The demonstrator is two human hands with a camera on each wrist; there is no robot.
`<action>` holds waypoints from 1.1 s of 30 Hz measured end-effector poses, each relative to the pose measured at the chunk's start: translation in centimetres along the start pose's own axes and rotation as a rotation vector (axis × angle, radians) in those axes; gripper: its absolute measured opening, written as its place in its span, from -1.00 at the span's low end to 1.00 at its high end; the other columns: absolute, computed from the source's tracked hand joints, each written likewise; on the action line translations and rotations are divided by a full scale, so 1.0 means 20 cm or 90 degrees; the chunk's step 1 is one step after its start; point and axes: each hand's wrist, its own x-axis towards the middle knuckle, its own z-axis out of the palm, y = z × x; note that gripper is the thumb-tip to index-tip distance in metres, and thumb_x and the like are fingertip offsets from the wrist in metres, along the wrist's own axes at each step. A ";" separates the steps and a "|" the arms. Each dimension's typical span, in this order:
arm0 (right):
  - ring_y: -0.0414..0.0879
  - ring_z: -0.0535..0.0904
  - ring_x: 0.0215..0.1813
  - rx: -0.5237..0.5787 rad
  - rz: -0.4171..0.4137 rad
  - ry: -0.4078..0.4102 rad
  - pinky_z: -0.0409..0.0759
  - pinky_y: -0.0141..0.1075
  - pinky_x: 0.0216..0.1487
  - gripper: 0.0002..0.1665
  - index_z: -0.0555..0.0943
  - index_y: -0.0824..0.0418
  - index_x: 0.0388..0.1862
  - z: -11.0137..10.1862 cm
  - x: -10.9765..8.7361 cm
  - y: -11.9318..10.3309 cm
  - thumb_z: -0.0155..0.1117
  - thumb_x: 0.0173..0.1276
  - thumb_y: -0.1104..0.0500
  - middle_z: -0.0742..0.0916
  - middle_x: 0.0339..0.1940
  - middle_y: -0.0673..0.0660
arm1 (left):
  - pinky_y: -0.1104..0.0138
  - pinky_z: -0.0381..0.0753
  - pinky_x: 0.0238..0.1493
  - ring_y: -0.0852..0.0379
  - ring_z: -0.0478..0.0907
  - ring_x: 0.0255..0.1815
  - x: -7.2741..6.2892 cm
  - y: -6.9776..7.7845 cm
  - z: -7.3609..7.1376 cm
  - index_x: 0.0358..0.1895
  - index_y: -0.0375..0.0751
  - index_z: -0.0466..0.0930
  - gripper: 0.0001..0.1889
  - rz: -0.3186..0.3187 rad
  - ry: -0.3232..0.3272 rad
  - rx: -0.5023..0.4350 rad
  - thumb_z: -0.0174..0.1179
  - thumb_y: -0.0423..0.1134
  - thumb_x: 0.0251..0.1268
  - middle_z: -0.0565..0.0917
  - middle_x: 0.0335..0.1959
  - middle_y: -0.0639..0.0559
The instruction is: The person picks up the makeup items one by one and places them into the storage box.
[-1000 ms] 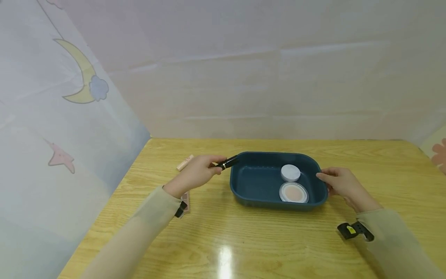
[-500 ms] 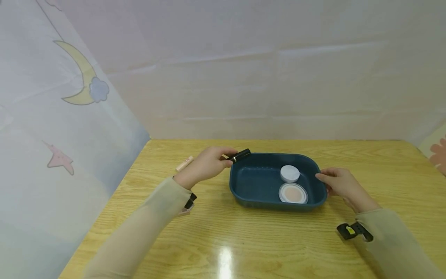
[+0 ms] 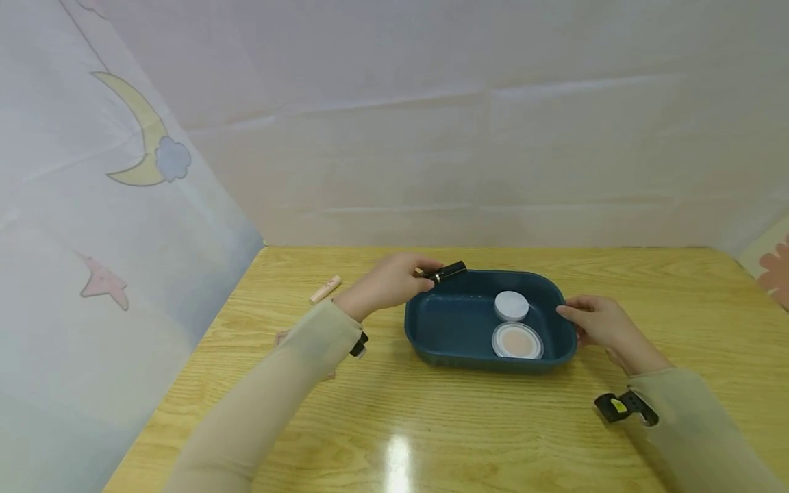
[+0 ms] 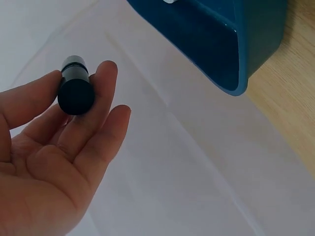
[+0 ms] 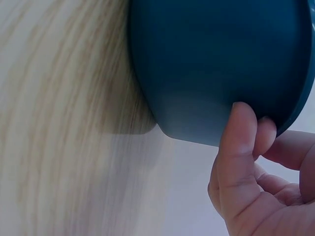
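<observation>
My left hand [image 3: 394, 279] pinches a black lipstick tube [image 3: 452, 270] with a gold band, above the far left corner of a dark blue plastic basin [image 3: 450, 325]. In the left wrist view the lipstick tube [image 4: 76, 96] sits between thumb and fingers, with its black end toward the camera. My right hand [image 3: 600, 320] grips the basin's right rim, thumb on the inner side; the right wrist view shows its fingers [image 5: 238, 142] against the outer wall. Inside the basin, at the right, lie a round white case [image 3: 511, 304] and a round compact [image 3: 518, 341] with a beige centre.
A slim peach-coloured tube [image 3: 325, 289] lies on the wooden table [image 3: 468, 424] left of the basin. A pinkish flat palette [image 3: 281, 336] is mostly hidden under my left sleeve. A pale printed cloth [image 3: 394, 164] stands behind the table and along its left side.
My left hand has moved right with the lipstick tube, from the basin's left edge to over its far left part. The right hand stays on the rim and the basin has barely shifted.
</observation>
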 end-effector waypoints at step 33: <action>-0.16 0.50 -0.40 0.007 -0.013 -0.003 0.61 -0.33 -0.36 -0.35 0.25 0.67 0.28 0.02 -0.02 -0.02 -0.05 0.58 0.08 0.59 -0.34 0.09 | 0.41 0.55 -0.06 0.11 0.46 0.17 0.29 0.09 0.13 0.26 -0.21 0.50 -0.57 0.030 -0.267 0.078 0.16 -0.47 0.32 0.54 0.18 -0.01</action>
